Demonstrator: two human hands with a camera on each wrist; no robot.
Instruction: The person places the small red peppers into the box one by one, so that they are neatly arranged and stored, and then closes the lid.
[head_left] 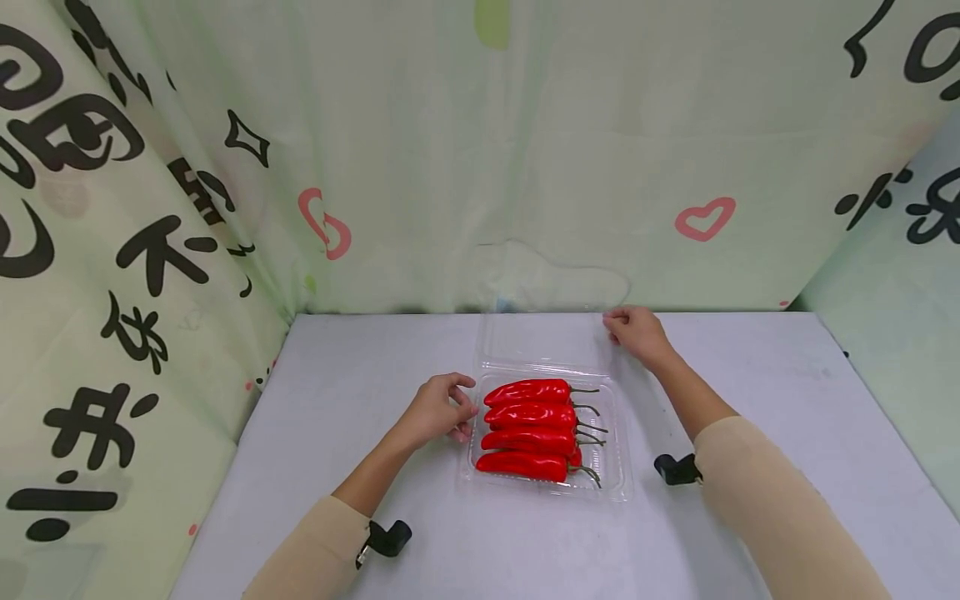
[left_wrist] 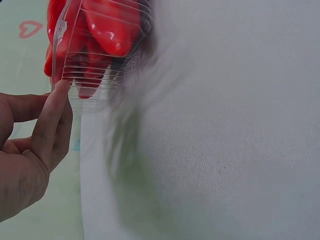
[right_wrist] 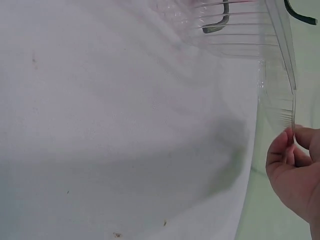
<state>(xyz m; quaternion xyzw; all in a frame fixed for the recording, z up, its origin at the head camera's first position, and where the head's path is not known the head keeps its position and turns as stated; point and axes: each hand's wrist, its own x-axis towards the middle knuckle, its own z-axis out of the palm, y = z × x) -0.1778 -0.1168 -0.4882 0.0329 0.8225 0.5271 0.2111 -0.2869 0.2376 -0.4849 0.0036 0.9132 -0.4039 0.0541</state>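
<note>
Several shiny red peppers with green stems lie side by side in a clear plastic clamshell box. Its lid stands raised at the back, hinged to the tray. At the lid's right edge, my right hand pinches the thin plastic between thumb and fingers; the right wrist view shows this grip. My left hand is beside the tray's left side. In the left wrist view, a fingertip of that hand touches the tray's rim, its fingers fairly straight.
A white-covered table lies under the box. Pale green curtains with black writing and pink hearts hang behind and at both sides. A black camera mount sits on the left wrist, another on the right.
</note>
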